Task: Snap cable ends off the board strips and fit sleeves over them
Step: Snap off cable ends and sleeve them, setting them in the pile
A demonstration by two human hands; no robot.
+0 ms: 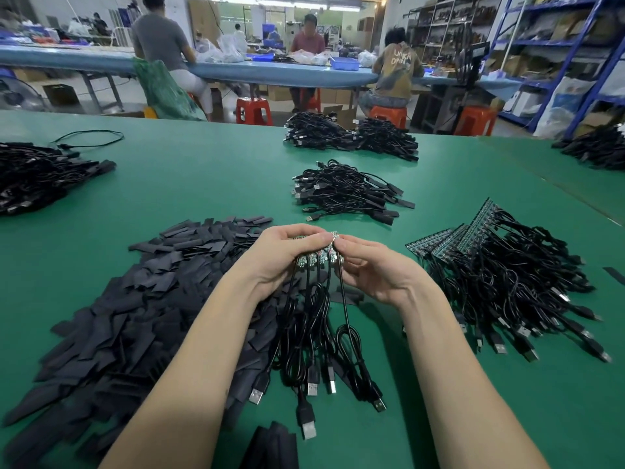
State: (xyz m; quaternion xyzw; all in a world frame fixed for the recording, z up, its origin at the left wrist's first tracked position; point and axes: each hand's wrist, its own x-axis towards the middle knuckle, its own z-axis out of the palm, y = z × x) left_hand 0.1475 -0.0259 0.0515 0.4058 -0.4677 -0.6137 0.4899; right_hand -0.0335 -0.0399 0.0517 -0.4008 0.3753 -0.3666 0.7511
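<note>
One bit of lettering shows up: on the back of the seated worker's shirt (398,67), upper right of centre, pale letters that look like "UN…" over "DR…", too blurred to finish. Boxes and shelf labels at the far right stay unreadable.

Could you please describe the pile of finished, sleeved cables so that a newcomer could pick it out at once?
Start at the green table and find the two hands holding a board strip. Just beyond them, in the middle of the table, lies a small heap of cables. Unlike the right-hand heap, its ends wear black sleeves, not green boards.
</note>
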